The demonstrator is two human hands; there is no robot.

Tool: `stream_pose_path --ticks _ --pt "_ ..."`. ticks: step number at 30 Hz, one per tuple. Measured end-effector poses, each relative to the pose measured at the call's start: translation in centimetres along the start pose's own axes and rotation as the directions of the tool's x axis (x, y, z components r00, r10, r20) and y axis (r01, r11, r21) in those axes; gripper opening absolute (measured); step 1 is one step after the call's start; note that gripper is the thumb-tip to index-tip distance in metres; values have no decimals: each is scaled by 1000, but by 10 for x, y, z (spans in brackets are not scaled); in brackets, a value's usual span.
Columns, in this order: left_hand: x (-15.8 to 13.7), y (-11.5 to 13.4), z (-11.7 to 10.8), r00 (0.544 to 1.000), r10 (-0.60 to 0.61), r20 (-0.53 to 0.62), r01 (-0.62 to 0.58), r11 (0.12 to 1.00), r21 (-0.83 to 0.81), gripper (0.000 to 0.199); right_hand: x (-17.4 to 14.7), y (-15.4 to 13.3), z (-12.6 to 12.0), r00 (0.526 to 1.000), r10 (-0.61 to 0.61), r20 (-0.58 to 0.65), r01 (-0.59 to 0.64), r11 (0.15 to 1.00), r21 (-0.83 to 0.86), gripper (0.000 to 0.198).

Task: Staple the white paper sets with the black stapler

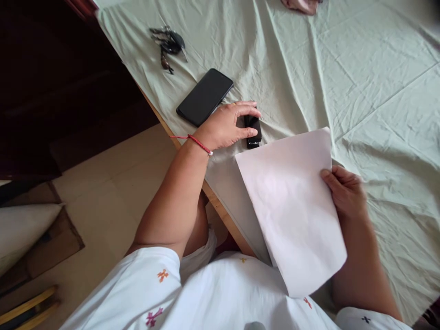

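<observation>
**Left hand (228, 123) over small black oblong stapler (255, 123); right hand (347, 192) on rectangular white paper (292, 206)**

Noted at upper left of the frame: a bunch of keys with a dark plastic fob (172, 43), well apart from both hands. Between keys and left hand: a flat black rectangular smartphone (206, 96), dark-screened, near the left wrist. At the top edge: a crumpled pinkish-brown object (302, 5), cut off, too partial to identify. Spread beneath: a wrinkled pale green cloth (378, 91) over a table with a wooden edge (225, 213). At far left: a dark reddish-brown surface (51, 91) above a beige tiled floor (110, 183). Nearest obstruction: the paper, slanted across centre right, upper left corner just beside the stapler's lower end.

Stapler: found near the centre of the frame, on the cloth, shiny metal end toward the bottom. Lies under the left fingertips, between index and thumb. Left fingers parted and slightly bent; cannot tell whether gripping or merely touching. Right thumb on top of the paper's right edge, other fingers behind: paper pinched, reaching down over a white shirt with small coloured motifs (233, 293).
</observation>
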State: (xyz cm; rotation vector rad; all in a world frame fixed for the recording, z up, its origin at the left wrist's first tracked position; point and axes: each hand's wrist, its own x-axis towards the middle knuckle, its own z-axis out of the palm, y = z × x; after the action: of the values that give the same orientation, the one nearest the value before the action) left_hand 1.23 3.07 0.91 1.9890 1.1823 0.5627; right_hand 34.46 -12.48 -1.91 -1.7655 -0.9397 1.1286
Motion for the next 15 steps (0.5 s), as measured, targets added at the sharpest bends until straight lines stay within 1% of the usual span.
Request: stream_pose_path --ticks 2,4,5,6,7,8,10,12,13,15 --pt "1 2 1 996 -41 -85 38 999 -36 35 -2 1 1 998 -54 -18 54 998 32 26" --pt "2 5 0 978 -75 -194 54 992 -111 25 -3 0 5 991 -103 -88 109 991 75 27" --pt "1 8 -1 970 -87 -228 50 985 -163 22 -3 -1 6 985 -119 -124 131 987 95 27" --pt "-1 12 -3 965 -98 -242 43 973 -225 24 -2 -2 8 979 -130 -157 149 982 117 27" --pt "-3 16 -5 967 -110 -232 39 956 -292 30 -1 -3 10 973 -138 -186 164 977 137 28" --pt "-6 20 -8 975 -126 -184 52 931 -360 37 1 -3 11 966 -149 -213 183 971 153 28" --pt "-12 27 -12 985 -161 -62 115 881 -458 50 4 -4 13 946 -179 -269 229 958 171 29" --pt "-16 31 -15 983 -179 49 180 856 -485 58 6 -4 13 933 -200 -301 261 949 179 29" --pt "-17 31 -16 980 -174 101 201 855 -477 58 7 -3 14 931 -205 -302 267 947 181 29" --pt "-18 30 -15 975 -157 155 211 864 -456 49 7 -2 14 933 -214 -290 272 946 176 28"
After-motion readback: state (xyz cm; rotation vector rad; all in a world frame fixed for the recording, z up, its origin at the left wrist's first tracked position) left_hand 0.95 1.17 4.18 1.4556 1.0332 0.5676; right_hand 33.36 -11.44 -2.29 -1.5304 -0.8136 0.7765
